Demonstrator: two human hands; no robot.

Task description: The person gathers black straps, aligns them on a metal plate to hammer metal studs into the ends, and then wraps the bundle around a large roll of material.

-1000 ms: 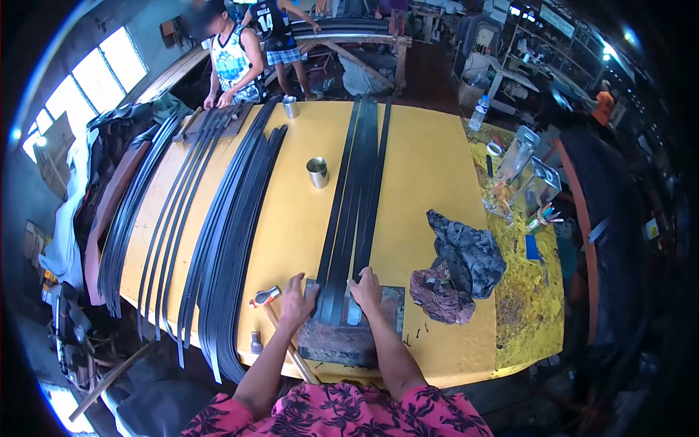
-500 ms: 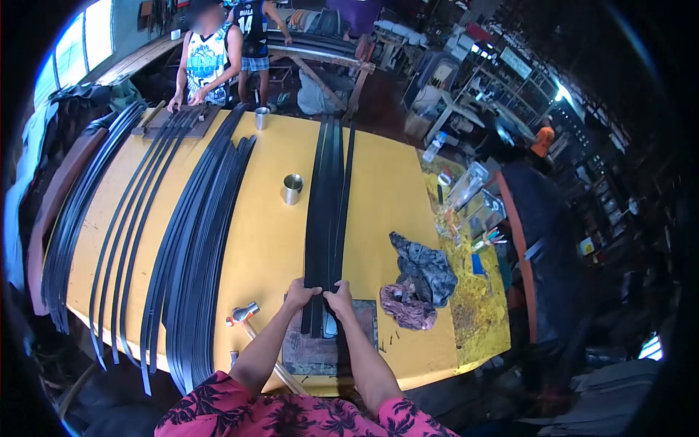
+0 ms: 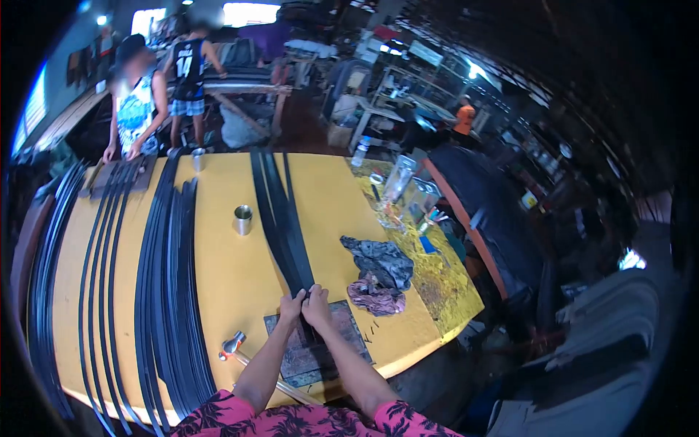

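Several long black strips (image 3: 284, 226), apparently leather, run from the far table edge to my hands and narrow together there. My left hand (image 3: 293, 306) is closed around the near part of the bundle. Right beside it, my right hand (image 3: 316, 304) grips the same strips, thumbs close together. Below my hands the strip ends hang over a dark, worn board (image 3: 342, 324), partly hidden by my forearms. A hammer (image 3: 234, 343) lies to the left of the board, its wooden handle passing beneath my left forearm.
More black strips (image 3: 167, 291) lie along the left of the yellow table (image 3: 226, 269). A metal cup (image 3: 242, 219) stands mid-table, another (image 3: 198, 159) farther back. Crumpled cloths (image 3: 378, 262) lie right, near a bottle (image 3: 360, 151). A person (image 3: 135, 109) handles strips at the far left corner.
My hands have drawn closer together, and the strips, spread flat before, now bunch to a narrow end between them. The head view has tilted up and turned right.
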